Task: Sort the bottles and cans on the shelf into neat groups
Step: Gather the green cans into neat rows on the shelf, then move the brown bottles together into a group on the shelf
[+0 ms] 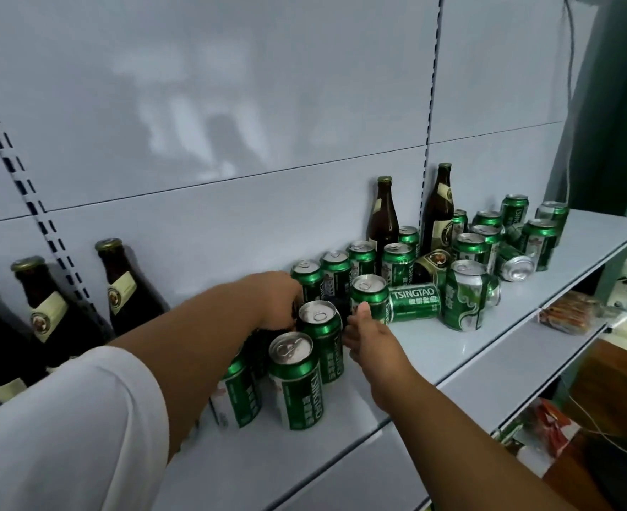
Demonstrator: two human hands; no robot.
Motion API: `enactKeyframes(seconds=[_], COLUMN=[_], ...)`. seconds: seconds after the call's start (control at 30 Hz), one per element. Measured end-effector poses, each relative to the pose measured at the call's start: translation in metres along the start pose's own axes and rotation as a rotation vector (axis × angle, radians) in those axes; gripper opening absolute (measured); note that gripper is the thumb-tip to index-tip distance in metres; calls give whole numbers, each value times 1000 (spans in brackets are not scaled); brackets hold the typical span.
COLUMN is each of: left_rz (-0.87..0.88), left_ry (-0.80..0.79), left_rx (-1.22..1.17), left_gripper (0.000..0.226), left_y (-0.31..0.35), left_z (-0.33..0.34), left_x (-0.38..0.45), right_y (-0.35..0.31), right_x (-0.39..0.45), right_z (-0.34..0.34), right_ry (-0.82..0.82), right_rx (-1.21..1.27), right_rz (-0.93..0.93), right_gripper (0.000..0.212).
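My left hand (279,302) reaches behind the upright green aluminium can (321,339); I cannot tell its fingers' state. My right hand (373,339) touches the can's right side, fingers apart. The bare white metal shelf (452,350) runs from it to the front edge.

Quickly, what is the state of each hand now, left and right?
Left hand: cannot be told, its fingers are hidden behind a green Tsingtao can.
Right hand: open, thumb straight, holding nothing visible.

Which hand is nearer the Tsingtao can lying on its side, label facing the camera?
Right. The right hand sits just front-left of the lying can, its thumb at the upright can beside it; the left hand is farther left.
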State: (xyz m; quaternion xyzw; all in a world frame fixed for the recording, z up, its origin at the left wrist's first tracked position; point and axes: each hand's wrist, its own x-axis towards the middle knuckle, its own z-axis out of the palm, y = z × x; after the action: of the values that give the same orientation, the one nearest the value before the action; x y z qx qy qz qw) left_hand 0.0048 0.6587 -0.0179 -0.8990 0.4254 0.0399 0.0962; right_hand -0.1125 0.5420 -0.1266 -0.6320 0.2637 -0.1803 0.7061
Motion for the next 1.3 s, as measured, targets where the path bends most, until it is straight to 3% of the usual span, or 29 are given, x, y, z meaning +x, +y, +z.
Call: enactKeyframes(seconds=[0.13,0.2,0.27,0.43,0.57,0.7,0.87,0.97,1.3], left_rz=[-52,-67,-66,-49,-48,-91,-75,-116,-142], left_ry=[-176,-208,-227,-212,-188,-120,-68,-39,260], left_rx=[122,152,106,81,76,47,-17,-91,-129], left_gripper=[21,22,27,46,43,64,48,53,43], left_y=[2,2,4,2,3,1,2,-6,-3], left_z=[8,15,17,21,16,4,-10,-17,-66], left_x=[23,31,36,40,39,37,29,26,27], right_y=[12,23,14,1,4,1,-7,-10,-37], right_x=[31,48,49,47,49,52,53,56,51], right_z=[2,4,2,1,-1,-6,-10,-14,-20], right_ry=[-104,-149,-176,-225,-276,-317,-393,-405,-461], right_rx=[64,81,90,81,135,165,194,215,279], right_rz=[158,192,212,225,206,158,126,126,30], right_gripper=[125,135,127,70,78,57,57,53,36])
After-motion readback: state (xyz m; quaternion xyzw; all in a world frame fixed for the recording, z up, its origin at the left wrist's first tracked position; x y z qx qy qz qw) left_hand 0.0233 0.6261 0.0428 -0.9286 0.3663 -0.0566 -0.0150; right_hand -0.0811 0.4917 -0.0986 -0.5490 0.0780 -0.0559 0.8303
